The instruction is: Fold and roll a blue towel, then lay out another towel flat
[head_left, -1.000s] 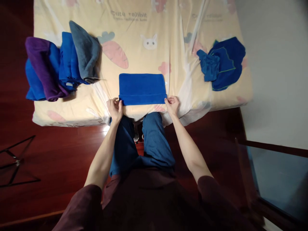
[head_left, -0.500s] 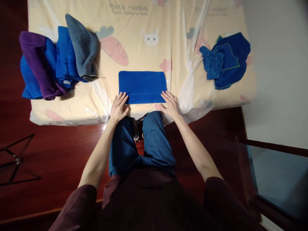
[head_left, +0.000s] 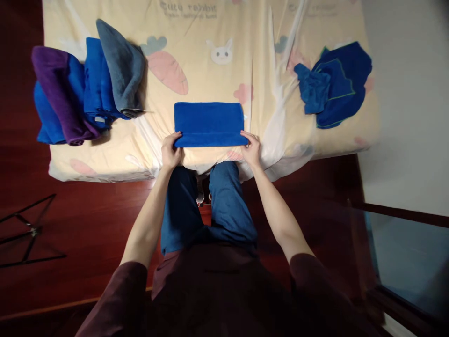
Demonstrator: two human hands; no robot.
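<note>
A blue cloth (head_left: 209, 118) lies as a flat rectangle near the front edge of the bed, with a folded strip along its near side. My left hand (head_left: 171, 149) pinches the left end of that strip between thumb and fingers. At the strip's right end, my right hand (head_left: 251, 146) grips the other near corner in the same way. The strip between both hands looks slightly raised; its underside is hidden.
Rolled blue cloths (head_left: 94, 79), a purple cloth (head_left: 58, 89) and a grey cloth (head_left: 122, 70) sit on the bed (head_left: 210, 79) at left. Crumpled blue cloths (head_left: 342, 84) lie at right. A black metal stand (head_left: 33, 230) is on the floor at left.
Both hands have gone from lying spread on the cloth's near corners to pinching them. The near edge has been lifted and turned slightly away from me.
</note>
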